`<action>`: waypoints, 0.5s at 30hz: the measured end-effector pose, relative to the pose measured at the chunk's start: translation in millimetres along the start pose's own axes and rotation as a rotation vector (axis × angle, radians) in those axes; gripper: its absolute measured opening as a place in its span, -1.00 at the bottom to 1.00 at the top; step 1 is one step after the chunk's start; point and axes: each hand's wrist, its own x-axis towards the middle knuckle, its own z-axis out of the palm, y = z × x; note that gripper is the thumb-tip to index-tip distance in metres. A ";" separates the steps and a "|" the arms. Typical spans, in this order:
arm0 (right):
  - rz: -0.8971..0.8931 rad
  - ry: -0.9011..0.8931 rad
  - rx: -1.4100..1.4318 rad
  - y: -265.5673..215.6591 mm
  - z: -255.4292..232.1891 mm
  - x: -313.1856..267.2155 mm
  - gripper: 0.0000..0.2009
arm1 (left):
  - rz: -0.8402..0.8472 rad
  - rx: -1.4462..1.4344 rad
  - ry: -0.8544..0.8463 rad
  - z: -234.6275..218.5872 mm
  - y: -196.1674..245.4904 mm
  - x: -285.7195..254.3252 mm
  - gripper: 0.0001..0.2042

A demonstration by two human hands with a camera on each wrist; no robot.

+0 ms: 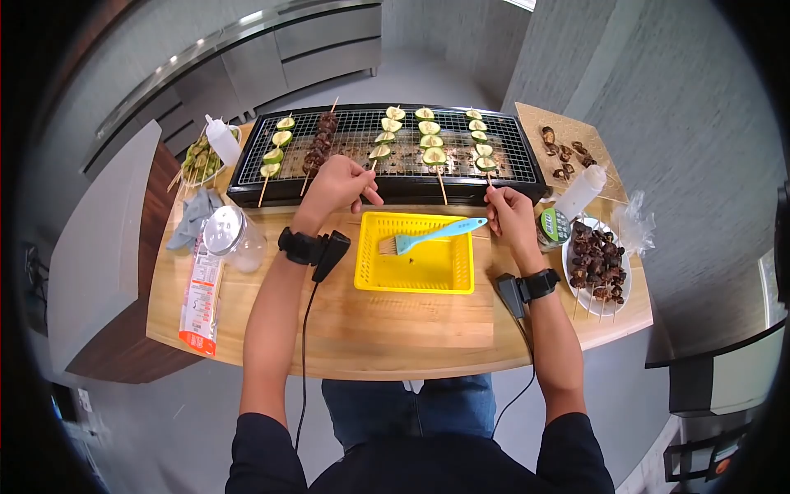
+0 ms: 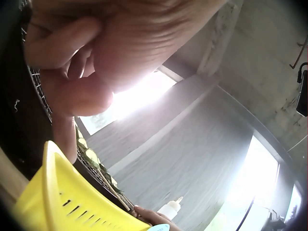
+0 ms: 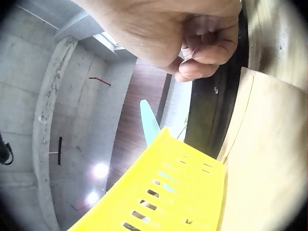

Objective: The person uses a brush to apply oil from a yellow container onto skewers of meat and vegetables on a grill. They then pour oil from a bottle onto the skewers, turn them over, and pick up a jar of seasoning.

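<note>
"Rightmost zucchini skewer (image 1: 482,151): how does it look, and who has it?"

"Pale round slices, green-edged, on a thin wooden stick. It lies on the grill (image 1: 346,193)'s wire mesh; the right hand (image 1: 512,216) pinches its near end between thumb and fingers."

"And the left hand (image 1: 336,188)?"

"Fingers partly curled, at the near end of the middle zucchini skewer (image 1: 385,138). I cannot tell whether they pinch it."

"What's around them?"

"A slotted yellow plastic basket (image 1: 414,287) sits on the wooden bench (image 1: 271,333), with a turquoise brush (image 1: 440,231) slanting across it."

"The arms?"

"Both reach forward from dark sleeves, one on each side of the basket, hands at the grill's near edge."
</note>
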 end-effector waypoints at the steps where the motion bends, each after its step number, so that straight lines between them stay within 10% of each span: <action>1: 0.000 0.000 0.000 0.8 0.4 -0.1 -0.70 | -0.016 0.012 0.011 0.9 1.1 -1.6 -0.67; 15: -0.048 0.125 0.039 -4.9 1.4 -1.6 -0.70 | 0.105 0.147 0.084 11.6 -12.8 2.3 -0.68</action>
